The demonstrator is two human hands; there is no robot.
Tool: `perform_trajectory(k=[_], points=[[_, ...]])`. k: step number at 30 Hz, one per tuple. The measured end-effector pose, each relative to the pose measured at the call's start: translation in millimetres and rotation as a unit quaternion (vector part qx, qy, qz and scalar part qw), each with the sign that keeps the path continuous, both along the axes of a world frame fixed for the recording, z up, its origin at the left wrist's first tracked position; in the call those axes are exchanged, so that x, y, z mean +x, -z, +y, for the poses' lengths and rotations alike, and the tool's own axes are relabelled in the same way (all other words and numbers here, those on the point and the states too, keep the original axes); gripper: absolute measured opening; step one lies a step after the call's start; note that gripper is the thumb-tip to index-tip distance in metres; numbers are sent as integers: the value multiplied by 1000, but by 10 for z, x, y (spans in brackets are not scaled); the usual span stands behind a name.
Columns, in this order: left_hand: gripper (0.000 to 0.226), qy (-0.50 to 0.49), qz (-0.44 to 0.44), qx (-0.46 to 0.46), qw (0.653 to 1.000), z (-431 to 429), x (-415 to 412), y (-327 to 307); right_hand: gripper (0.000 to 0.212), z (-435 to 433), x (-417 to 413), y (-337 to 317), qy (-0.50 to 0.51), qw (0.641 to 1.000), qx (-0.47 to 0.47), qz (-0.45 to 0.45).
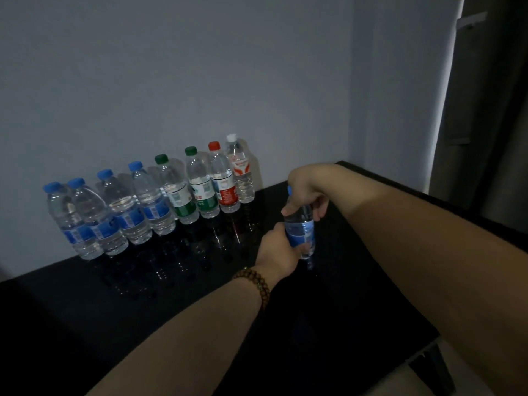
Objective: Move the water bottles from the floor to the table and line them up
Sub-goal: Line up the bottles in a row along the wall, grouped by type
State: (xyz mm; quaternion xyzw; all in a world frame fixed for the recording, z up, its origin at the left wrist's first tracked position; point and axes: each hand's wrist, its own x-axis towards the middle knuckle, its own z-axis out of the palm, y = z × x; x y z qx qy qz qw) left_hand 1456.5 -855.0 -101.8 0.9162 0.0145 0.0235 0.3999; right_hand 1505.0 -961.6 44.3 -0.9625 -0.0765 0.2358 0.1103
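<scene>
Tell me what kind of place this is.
Probably a dim room corner in a home or small office: bare wall, a glossy black table against it, and a row of bottles lined up at its back.

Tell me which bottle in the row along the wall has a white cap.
The bottle at the row's right end, beside the red-capped bottle. Every other bottle in the row has a blue, green or red cap.

A bead bracelet [255, 284] sits just behind the left hand [278, 248], a pale wall [171, 81] rises beyond it, and a bright strip [446, 124] runs well right of the right hand [305, 190].
</scene>
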Motion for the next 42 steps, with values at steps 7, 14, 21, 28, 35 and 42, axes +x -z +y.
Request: perform_trajectory(k=[7, 14, 21, 28, 35, 42], points=[[55, -24, -27, -24, 999, 100, 641, 68, 50, 114, 527, 54, 13, 999, 29, -44], [50, -42, -34, -20, 998, 207, 1154, 99, 39, 234, 995, 181, 30, 987, 81, -134], [50, -62, -41, -14, 997, 327, 1609, 98, 50, 388, 1426, 386, 72, 963, 162, -204], [34, -89, -86, -38, 992, 454, 2065, 273, 51, 550, 1918, 574, 89, 942, 218, -241], [30, -155, -142, -120, 970, 612, 2240, 547, 51, 675, 2334, 689, 89, 930, 253, -250], [49, -80, -113, -40, 990, 625, 2314, 575, 54, 799, 2507, 754, 89, 922, 277, -257]])
